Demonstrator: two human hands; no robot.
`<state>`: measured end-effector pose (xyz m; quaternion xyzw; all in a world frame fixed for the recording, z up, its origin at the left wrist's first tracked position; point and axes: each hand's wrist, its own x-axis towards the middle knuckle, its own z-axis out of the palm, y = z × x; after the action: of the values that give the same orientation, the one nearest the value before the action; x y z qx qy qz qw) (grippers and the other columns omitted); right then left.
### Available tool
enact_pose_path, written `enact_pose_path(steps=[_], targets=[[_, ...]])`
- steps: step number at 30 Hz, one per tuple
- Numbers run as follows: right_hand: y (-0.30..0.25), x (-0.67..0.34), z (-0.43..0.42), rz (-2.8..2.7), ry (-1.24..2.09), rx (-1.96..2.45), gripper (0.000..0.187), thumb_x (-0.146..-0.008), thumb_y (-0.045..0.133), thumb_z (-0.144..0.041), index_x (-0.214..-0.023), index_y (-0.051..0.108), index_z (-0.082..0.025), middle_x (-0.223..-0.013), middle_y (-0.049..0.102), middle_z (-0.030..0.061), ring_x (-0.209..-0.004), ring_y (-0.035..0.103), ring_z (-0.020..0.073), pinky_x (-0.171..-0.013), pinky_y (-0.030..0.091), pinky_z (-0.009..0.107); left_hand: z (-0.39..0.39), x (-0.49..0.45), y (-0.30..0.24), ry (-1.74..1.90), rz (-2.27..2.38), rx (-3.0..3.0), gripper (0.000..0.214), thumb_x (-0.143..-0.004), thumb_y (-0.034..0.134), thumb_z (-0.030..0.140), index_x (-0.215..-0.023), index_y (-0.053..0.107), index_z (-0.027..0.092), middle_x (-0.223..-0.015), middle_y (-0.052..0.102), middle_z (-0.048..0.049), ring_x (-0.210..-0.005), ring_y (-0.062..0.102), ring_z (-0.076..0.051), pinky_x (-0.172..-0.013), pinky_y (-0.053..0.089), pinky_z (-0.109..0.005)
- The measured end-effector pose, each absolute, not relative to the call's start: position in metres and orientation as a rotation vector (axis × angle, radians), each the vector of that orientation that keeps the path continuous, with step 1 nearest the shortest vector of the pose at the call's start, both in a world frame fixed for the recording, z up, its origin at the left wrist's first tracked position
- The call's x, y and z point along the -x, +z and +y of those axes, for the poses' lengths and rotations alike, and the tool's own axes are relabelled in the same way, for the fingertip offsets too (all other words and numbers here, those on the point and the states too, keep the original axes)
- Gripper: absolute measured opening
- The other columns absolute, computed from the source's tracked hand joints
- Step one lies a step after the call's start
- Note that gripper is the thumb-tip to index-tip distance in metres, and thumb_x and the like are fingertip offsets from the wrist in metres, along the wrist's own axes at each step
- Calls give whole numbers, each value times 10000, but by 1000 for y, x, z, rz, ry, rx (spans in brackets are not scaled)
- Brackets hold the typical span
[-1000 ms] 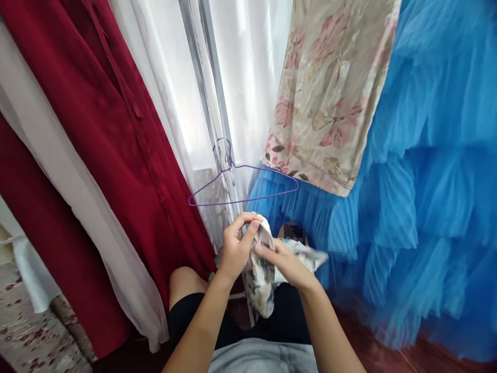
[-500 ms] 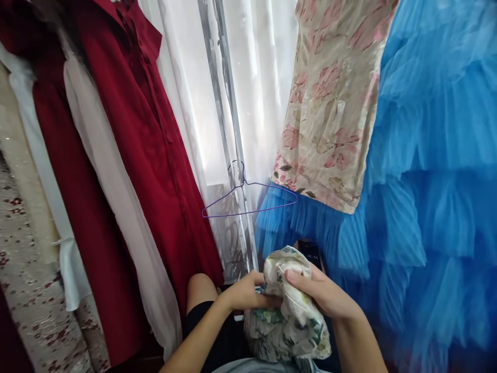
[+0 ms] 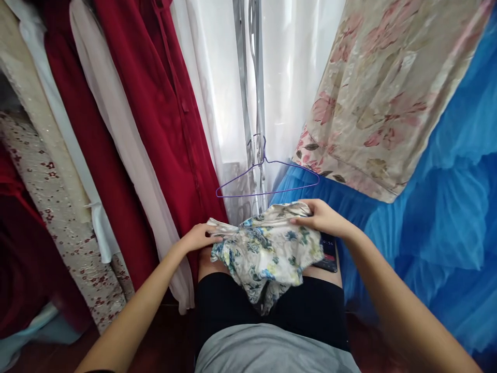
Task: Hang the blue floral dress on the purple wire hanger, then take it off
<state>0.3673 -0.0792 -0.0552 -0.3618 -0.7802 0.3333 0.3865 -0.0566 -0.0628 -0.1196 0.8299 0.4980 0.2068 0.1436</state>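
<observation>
A pair of white floral shorts [image 3: 267,254] with blue, green and yellow print is spread above my lap. My left hand [image 3: 197,238] grips the left end of the waistband between thumb and fingers. At the other end, my right hand [image 3: 322,217] pinches the waistband, thumb on the near side. The cloth between the hands is creased, and its lower part hangs down between my thighs. Just beyond the shorts, a thin purple wire hanger [image 3: 240,196] hangs with nothing on it.
Dark red dresses [image 3: 155,114] and other long garments hang at left. A beige floral garment [image 3: 373,114] and a blue ruffled dress [image 3: 435,233] hang at right. White curtains [image 3: 287,77] and a grey metal stand [image 3: 241,62] are behind. A phone [image 3: 329,254] rests on my right thigh.
The bunched shorts have been opened out flat. My hands have moved apart to opposite ends of the waistband. The view has tipped further down to my lap.
</observation>
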Motion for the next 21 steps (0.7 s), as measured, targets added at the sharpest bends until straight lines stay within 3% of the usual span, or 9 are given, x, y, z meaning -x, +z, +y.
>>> enact_pose_path(steps=[6,10,14,17,21], targets=[[-58,-340,11,-1925,253,958,370,-771,636,-308,-1099,688,-144,-1020,730,96,-913,654,262,-834,483,340,-6,82,-75,915,1562,-2263,434,-768,672,579,-759,748,152,-760,709,-47,-743,616,-215,-710,470,-308],[-69,-337,42,-1949,214,1249,307,-826,604,-421,-751,680,-133,-688,676,75,-679,619,231,-644,419,292,27,72,-54,679,1572,-2199,442,-694,695,582,-764,756,150,-795,738,-74,-747,635,-235,-688,474,-312],[-90,-341,48,-1882,220,1273,321,-836,593,-432,-739,691,-142,-676,675,64,-670,618,213,-589,366,262,32,61,-47,503,1593,-2224,356,-633,750,444,-870,786,180,-956,776,-90,-911,681,-299,-807,486,-345],[-100,-341,44,-1833,289,1227,332,-842,573,-437,-788,719,-144,-694,685,52,-686,624,208,-583,361,251,20,57,-41,440,1801,-2432,408,-726,694,367,-1111,749,241,-1171,747,-85,-1101,653,-339,-966,418,-431],[-97,-335,35,-1828,370,1218,362,-813,590,-476,-691,666,-143,-604,611,33,-603,560,179,-552,331,255,10,58,-27,317,2141,-2665,335,-920,467,280,-1192,645,200,-1038,746,-136,-1035,659,-347,-984,345,-543]])
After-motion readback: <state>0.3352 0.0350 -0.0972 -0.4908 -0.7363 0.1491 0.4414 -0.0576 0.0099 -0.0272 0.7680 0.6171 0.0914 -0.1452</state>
